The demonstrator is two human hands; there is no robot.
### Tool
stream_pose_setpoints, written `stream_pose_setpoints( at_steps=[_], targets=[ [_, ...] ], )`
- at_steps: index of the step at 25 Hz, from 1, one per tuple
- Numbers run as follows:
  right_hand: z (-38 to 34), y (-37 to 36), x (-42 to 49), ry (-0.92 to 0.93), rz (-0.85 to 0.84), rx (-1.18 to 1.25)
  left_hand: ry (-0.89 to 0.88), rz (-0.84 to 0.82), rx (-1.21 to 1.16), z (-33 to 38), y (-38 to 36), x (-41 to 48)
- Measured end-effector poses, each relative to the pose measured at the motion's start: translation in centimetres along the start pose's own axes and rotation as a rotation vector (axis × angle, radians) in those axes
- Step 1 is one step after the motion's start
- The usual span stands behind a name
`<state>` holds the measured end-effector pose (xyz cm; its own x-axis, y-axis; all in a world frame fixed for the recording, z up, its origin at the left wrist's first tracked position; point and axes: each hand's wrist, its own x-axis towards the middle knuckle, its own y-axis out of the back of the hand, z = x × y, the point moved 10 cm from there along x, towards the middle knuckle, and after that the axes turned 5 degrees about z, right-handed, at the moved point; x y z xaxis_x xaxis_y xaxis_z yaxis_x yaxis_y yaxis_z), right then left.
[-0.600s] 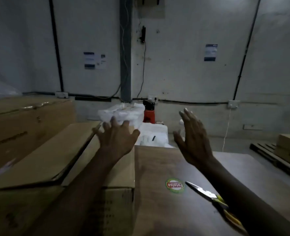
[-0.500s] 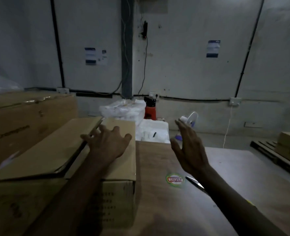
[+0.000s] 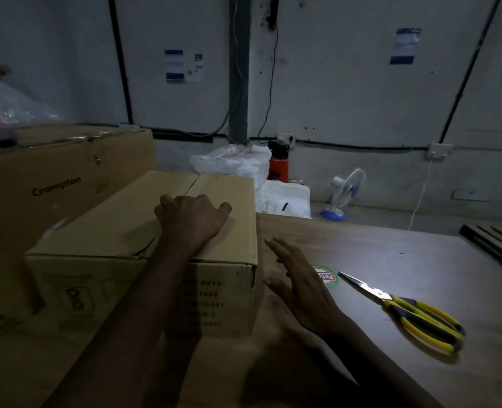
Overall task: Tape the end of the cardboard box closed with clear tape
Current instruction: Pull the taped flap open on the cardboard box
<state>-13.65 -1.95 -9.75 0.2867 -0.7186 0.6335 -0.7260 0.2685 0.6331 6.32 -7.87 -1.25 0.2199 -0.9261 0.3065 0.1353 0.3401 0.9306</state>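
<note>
— What were the hands doing?
— The left hand point(image 3: 192, 220) lay palm down on top of the cardboard box point(image 3: 143, 260), fingers curled loosely over the flaps, pressing rather than gripping. The right hand point(image 3: 300, 287) was open and flat, fingers together, hovering just right of the box and holding nothing.
— And the box itself?
— Plain brown corrugated card, rectangular, standing on the left part of the wooden table point(image 3: 391, 260); its two top flaps met along a seam, and black printed numbers marked the near face. A larger carton point(image 3: 52, 184) printed "Crompton" stood to its left.
— Anything else nearby?
— Scissors point(image 3: 406, 310) with yellow and black handles, steel blades shut, lay to the right, near a round green sticker point(image 3: 329, 279)
</note>
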Motion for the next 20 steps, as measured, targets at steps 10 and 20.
stream_pose_setpoints(
  at_steps=[10, 20],
  targets=[
    [2.4, 5.6, -0.2, -0.046, 0.283, -0.193, -0.410, -0.105, -0.485, 13.6, -2.7, 2.9],
    [4.0, 6.8, -0.7, -0.155, 0.295, -0.157, -0.054, 0.447, -0.561, 4.8, 0.3, -1.1]
  ],
)
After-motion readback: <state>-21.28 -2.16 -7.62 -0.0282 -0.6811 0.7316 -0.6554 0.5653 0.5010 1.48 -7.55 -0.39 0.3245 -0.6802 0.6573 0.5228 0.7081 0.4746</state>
